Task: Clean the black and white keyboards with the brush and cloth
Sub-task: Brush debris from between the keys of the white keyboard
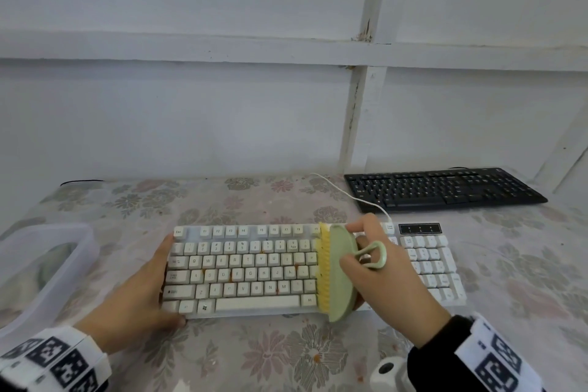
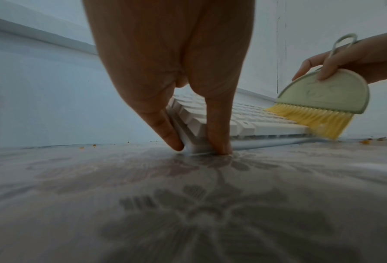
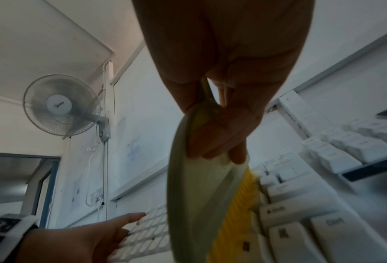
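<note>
The white keyboard (image 1: 248, 267) lies across the middle of the table, with orange crumbs between its keys. My right hand (image 1: 378, 270) grips a pale green brush (image 1: 342, 270) by its flat body; the yellow bristles (image 1: 324, 267) press on the keys right of the letter block. From the left wrist view the brush (image 2: 325, 92) stands tilted with its bristles (image 2: 316, 121) on the keyboard (image 2: 244, 121). My left hand (image 1: 149, 289) presses straight fingers (image 2: 165, 128) against the keyboard's left end. The black keyboard (image 1: 445, 189) sits at the back right. No cloth is in view.
A clear plastic tub (image 1: 41, 267) stands at the left of the floral tablecloth (image 1: 270, 356). A white cable (image 1: 350, 197) runs from the white keyboard past the black one. Orange crumbs (image 2: 365, 141) lie on the cloth. A wall stands behind the table, and a fan (image 3: 61, 105) hangs on one.
</note>
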